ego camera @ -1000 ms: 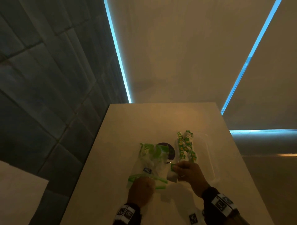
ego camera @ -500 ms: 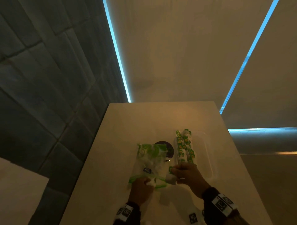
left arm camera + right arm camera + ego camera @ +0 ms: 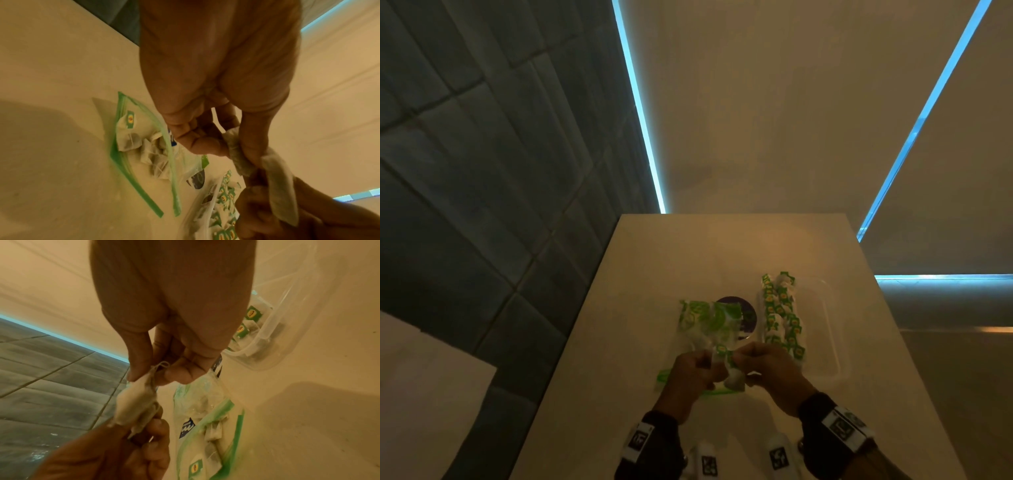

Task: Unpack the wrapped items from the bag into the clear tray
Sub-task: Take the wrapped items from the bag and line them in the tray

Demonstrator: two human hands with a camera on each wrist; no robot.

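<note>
An open clear zip bag [image 3: 705, 325] with a green seal lies on the beige table [image 3: 722, 253], with several tea bags [image 3: 144, 146] still inside. To its right the clear tray [image 3: 828, 329] holds rows of green-tagged tea bags [image 3: 780, 315] along its left side. Above the bag's mouth, both hands hold white tea bags [image 3: 729, 368] between them. My left hand [image 3: 698, 365] pinches one tea bag [image 3: 236, 152] between thumb and fingers. My right hand [image 3: 743, 363] pinches the top of a tea bag [image 3: 135, 400] by its string.
A dark round disc [image 3: 748, 315] lies on the table between bag and tray, partly under the bag. Two white marker-tagged objects [image 3: 707, 462] stand at the near edge. The table drops off at the left to grey floor tiles [image 3: 482, 205].
My left hand has let go of the bag's mouth and risen to meet the right hand. The right hand has moved left with its tea bag; both now hold tea bags together.
</note>
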